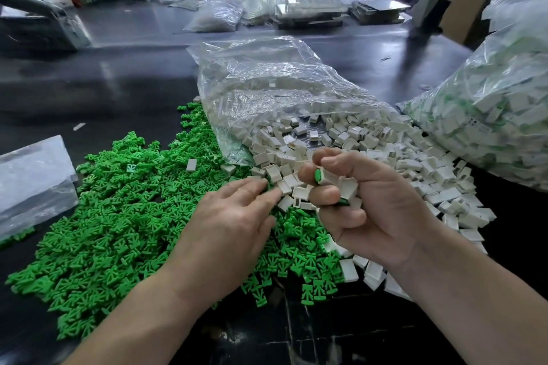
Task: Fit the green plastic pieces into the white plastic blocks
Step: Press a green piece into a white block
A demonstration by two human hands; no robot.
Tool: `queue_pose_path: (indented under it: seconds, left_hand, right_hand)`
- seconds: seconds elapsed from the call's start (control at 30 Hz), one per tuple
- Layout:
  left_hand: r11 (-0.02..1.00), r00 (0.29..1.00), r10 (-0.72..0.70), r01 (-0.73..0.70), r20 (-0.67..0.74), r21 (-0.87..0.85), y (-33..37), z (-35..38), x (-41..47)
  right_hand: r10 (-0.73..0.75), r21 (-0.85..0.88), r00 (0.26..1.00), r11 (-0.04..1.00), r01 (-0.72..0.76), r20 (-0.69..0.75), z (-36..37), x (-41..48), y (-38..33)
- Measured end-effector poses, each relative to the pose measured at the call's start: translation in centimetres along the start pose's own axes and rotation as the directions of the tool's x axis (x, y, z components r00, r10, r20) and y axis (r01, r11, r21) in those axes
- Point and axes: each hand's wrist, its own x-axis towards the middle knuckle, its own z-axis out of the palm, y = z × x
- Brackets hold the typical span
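Observation:
A wide heap of green plastic pieces (118,210) covers the dark table at the left and centre. White plastic blocks (385,142) spill from an open clear bag (267,92) at centre right. My right hand (370,204) is curled around several white blocks (345,187), and some of them show green pieces (318,175) fitted in. My left hand (231,231) lies palm down over the green heap, its straight fingertips touching the edge of the white pile. Nothing shows in its grip.
A large clear bag of assembled white-and-green blocks (489,104) sits at the right. A flat clear bag (32,178) lies at the left edge. Farther back are another bag (216,16), metal trays (311,9) and a cardboard box (462,15).

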Motion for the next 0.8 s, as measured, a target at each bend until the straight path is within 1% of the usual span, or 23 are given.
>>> queue_pose_path:
  seconds: [0.03,0.13,0.27,0.3,0.43,0.57,0.7,0.8]
  left_hand:
    - [0.999,1.0,0.018,-0.018,0.013,0.028,0.03,0.09,0.03]
    - [0.999,0.999,0.023,-0.022,-0.036,0.03,-0.1,0.13,0.36]
    - [0.997,0.998,0.06,-0.061,0.025,0.046,0.0,0.42,0.59]
    - [0.997,0.997,0.064,-0.066,0.03,0.051,0.04,0.46,0.61]
    - [0.998,0.999,0.031,-0.029,-0.036,0.064,-0.1,0.21,0.62]
    - [0.996,0.998,0.036,-0.032,-0.053,0.082,-0.07,0.31,0.64]
    - [0.994,0.999,0.044,-0.042,-0.019,0.103,0.4,0.3,0.58]
    - [0.995,0.998,0.047,-0.044,-0.035,0.089,0.29,0.13,0.57]
  right_hand:
    - [-0.004,0.011,1.0,1.0,0.004,-0.01,-0.05,0.01,-0.04]
    - [0.008,0.016,1.0,1.0,-0.008,-0.003,-0.2,-0.03,-0.06]
    - [0.062,-0.044,0.994,0.997,-0.058,0.087,0.01,-0.16,0.16]
    - [0.073,-0.05,0.993,0.996,-0.069,0.088,0.09,-0.16,0.23]
    - [0.071,-0.069,0.997,0.995,-0.072,-0.012,0.1,0.02,0.16]
    - [0.049,-0.079,0.993,0.995,-0.057,-0.103,-0.11,0.17,0.04]
    - [0.052,-0.119,0.992,0.991,-0.065,-0.111,-0.09,0.27,0.26]
    - [0.055,-0.14,0.992,0.988,-0.071,-0.114,-0.07,0.25,0.27]
